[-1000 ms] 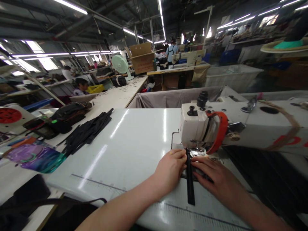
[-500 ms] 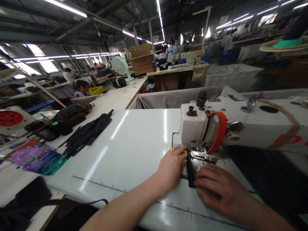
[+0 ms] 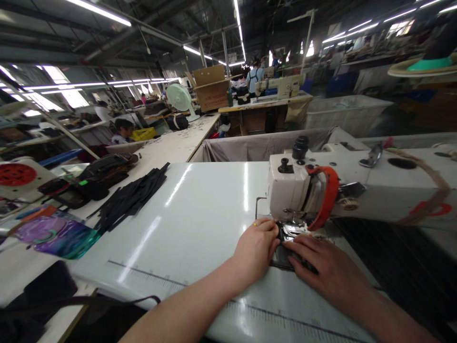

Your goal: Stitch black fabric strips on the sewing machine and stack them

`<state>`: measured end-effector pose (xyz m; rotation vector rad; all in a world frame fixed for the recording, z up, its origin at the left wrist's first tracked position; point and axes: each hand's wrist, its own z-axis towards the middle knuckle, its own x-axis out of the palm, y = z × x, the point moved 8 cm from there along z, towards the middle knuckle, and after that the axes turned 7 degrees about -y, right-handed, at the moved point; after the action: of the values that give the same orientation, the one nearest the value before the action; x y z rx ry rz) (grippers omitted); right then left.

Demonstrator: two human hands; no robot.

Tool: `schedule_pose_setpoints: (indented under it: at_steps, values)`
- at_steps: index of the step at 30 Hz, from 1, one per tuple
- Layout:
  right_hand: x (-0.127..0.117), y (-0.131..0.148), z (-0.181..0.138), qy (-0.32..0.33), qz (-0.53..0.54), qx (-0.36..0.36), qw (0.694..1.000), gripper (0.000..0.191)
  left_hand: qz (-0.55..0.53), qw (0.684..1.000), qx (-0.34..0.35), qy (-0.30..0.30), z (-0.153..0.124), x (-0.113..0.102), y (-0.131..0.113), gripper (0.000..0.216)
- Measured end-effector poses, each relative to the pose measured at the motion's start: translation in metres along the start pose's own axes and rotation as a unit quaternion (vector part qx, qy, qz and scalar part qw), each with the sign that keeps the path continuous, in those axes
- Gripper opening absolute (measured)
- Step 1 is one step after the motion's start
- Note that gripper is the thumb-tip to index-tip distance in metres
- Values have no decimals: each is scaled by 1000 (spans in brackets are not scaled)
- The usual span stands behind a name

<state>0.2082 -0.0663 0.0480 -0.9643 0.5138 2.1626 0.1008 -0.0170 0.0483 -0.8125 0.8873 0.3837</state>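
Beside the needle area of a white sewing machine [image 3: 285, 186], my left hand [image 3: 255, 245] has its fingers pressed together on a narrow black fabric strip [image 3: 280, 233], which is mostly covered. From the other side, my right hand [image 3: 323, 267] reaches in, its fingertips at the front of the presser foot [image 3: 294, 230] and close to my left fingers. Between its thumb and fingers shows something dark [image 3: 310, 267]; I cannot make out what it is. Under both hands is the machine's metal plate [image 3: 280, 261].
A pile of black strips [image 3: 132, 195] lies on the left of the white table [image 3: 200, 209]. More black fabric [image 3: 400, 257] is right of the machine. An orange guard [image 3: 326, 197] curves over the machine head. Behind stand a green fan [image 3: 178, 97] and a cardboard box [image 3: 211, 90].
My right hand has moved forward and slightly left, up to the presser foot. The strip's near end, visible before, is now largely hidden. My left hand has hardly moved.
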Motion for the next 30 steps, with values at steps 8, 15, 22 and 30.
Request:
schedule_pose_setpoints:
  at_steps: [8, 15, 22, 30]
  values:
    - [11, -5, 2, 59, -47, 22, 997, 34, 10, 1000, 24, -16, -1, 0, -5, 22]
    - [9, -7, 1, 47, -32, 34, 998, 33, 57, 998, 33, -16, -6, 8, -8, 24]
    - [8, -8, 1, 52, -7, 49, 997, 35, 121, 992, 37, -4, -6, 19, -12, 29]
    - [11, -9, -1, 60, -11, 42, 997, 34, 162, 984, 66, 21, -4, 17, -17, 25]
